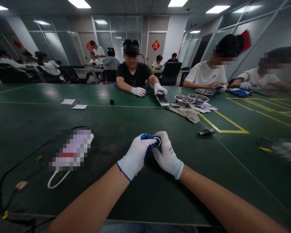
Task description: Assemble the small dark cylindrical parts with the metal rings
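Note:
Both my hands wear white gloves with blue palms and meet in front of me, just above the green table (116,187). Between them is a small dark round piece with a shiny silver ring (157,141) facing up. My left hand (138,153) pinches it from the left, thumb pressed near the ring. From the right, the fingers of my right hand (166,153) curl round the same piece. Most of it is hidden by the gloves, so I cannot tell its exact kind.
A phone-like device (74,149) with a white loop strap and black cable lies left. On the right rests a short black cylinder (207,132). Metal bowls (184,99), a beige cloth (186,114) and a gloved co-worker (133,72) are across the table.

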A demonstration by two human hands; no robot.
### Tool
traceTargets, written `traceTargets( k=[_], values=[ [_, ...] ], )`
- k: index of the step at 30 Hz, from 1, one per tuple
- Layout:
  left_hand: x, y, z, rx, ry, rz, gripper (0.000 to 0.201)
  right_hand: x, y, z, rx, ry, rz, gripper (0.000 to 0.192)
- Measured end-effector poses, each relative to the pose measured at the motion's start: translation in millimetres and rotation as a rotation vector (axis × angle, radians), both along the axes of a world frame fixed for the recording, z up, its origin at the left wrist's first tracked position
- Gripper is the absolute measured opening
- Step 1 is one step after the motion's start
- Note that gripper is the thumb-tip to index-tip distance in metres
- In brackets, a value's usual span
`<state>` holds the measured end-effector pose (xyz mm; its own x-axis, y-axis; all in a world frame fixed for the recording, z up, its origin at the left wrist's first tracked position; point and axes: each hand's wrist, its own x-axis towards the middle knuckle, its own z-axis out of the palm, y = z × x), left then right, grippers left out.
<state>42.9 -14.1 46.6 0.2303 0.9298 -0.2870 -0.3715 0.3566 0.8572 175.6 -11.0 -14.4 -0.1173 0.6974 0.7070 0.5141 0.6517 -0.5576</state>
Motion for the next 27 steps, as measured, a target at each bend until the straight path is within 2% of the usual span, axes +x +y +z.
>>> traceTargets(
  k=[4,11,17,27],
  values=[
    [0.0,0.6,-1.1,0.014,0.015,0.003,0.011,0.0,-1.4,1.7,-0.074,0.041,0.015,0.022],
    [1.0,0.4,-4.5,0.043,0.058,0.012,0.011,0.1,-2.1,3.5,-0.096,0.036,0.03,0.027],
    [3.4,1.9,-5.7,0.021,0.074,0.028,0.009,-0.4,-2.5,5.5,-0.036,0.004,0.033,0.029],
    [2.6,1.9,-4.9,0.095,0.146,0.066,0.01,0.3,-1.8,3.1,0.053,-0.097,-0.011,0.03]
  ],
)
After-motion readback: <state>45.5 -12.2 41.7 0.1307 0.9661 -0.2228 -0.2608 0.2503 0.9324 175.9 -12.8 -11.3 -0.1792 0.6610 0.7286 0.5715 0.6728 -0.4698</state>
